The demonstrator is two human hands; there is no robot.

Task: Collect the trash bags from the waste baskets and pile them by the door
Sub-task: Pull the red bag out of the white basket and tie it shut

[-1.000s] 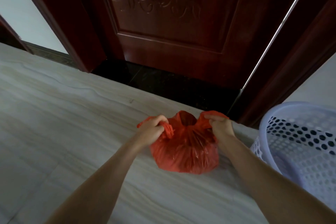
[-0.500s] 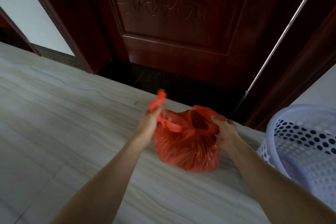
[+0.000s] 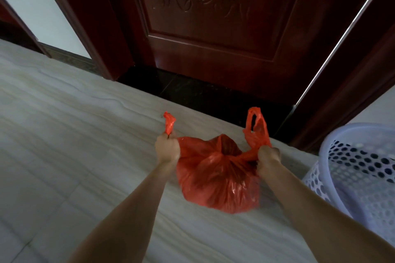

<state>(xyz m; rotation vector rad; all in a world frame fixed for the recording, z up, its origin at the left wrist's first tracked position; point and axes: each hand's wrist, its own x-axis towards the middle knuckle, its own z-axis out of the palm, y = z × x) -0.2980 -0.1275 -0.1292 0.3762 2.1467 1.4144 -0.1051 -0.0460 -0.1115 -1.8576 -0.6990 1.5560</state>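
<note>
A full red plastic trash bag sits on the pale floor in front of a dark wooden door. My left hand grips the bag's left handle, whose tip sticks up above my fist. My right hand grips the right handle, its loop standing up above the hand. The two handles are pulled apart, and the bag's mouth is gathered between them. A white perforated waste basket stands at the right, close to my right forearm.
A black threshold strip runs along the foot of the door. The dark door frame rises at the left, with a white wall beyond it. Pale striped floor stretches to the left.
Both hands have pulled the handles outward and apart. The right handle loop, held low against the bag before, now stands up above my right hand.
</note>
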